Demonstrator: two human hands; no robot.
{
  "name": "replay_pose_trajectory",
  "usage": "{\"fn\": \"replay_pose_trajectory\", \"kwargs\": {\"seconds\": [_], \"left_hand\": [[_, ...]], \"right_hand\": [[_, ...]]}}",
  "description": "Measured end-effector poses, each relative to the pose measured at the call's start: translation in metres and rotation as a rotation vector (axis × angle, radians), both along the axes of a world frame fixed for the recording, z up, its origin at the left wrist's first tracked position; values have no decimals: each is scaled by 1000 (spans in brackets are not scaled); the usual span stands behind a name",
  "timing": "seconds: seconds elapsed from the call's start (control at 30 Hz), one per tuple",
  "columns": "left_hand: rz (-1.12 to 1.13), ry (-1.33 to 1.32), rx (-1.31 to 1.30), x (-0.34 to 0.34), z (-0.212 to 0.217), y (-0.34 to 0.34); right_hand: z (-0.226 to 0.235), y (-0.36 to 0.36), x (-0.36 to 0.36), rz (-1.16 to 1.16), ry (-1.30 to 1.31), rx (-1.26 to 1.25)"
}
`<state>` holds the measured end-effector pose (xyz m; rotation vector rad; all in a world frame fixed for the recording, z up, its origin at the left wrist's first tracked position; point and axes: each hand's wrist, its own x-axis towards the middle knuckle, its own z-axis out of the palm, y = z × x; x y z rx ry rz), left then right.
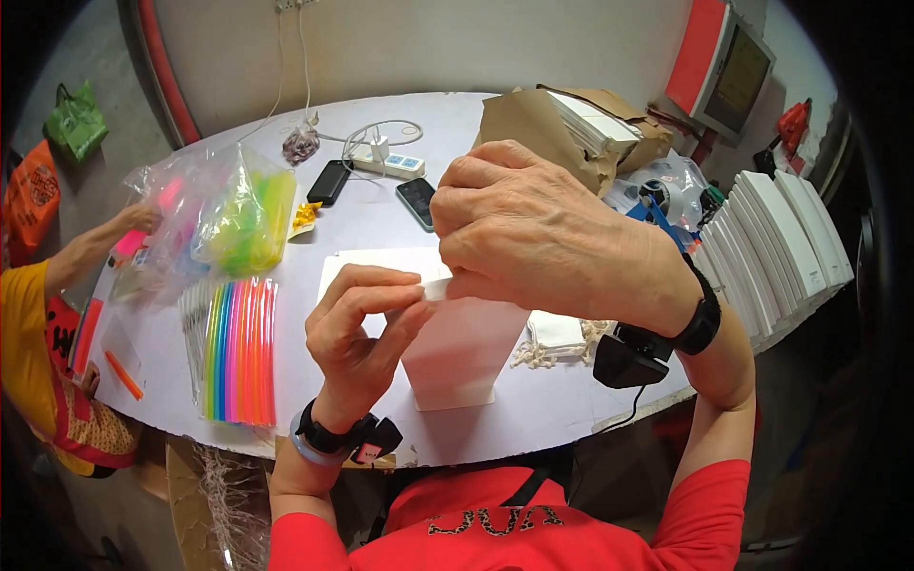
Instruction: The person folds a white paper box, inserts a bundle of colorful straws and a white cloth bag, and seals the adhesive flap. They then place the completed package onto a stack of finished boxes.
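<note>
Between the thumb and fingers of my left hand (360,328) is a small white tab (436,288), pinched at the upper edge of a tall white box or bag (452,357). That box or bag stands upright on the table in front of me and narrows toward its base in this view. My right hand (524,224) is curled closed above it, its fingertips meeting the tab from the other side. The back of that hand hides most of its grip. Behind lies a flat white sheet (381,259), partly covered by my hands.
Small white bags with cords (555,335) lie right of the box. Stacks of folded white cartons (762,252) line the right edge. Colourful packed strips (241,352) and plastic bags (219,205) lie left, where another person's hand (138,219) works. Phones (415,205) and a power strip (393,165) sit behind.
</note>
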<state>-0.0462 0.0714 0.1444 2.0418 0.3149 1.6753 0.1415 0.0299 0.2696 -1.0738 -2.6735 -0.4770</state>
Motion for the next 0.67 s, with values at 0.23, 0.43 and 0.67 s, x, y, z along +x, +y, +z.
{"fn": "replay_pose_trajectory", "kwargs": {"seconds": [0.23,0.43,0.67], "left_hand": [[-17,-22,54,-5,-2,-22],[1,110,121,-16,4,-41],[-32,226,194,-24,8,-55]], "right_hand": [[10,-8,-5,-121,25,-326],[26,-25,-13,-244,-50,-438],[25,-29,-13,-263,91,-839]]}}
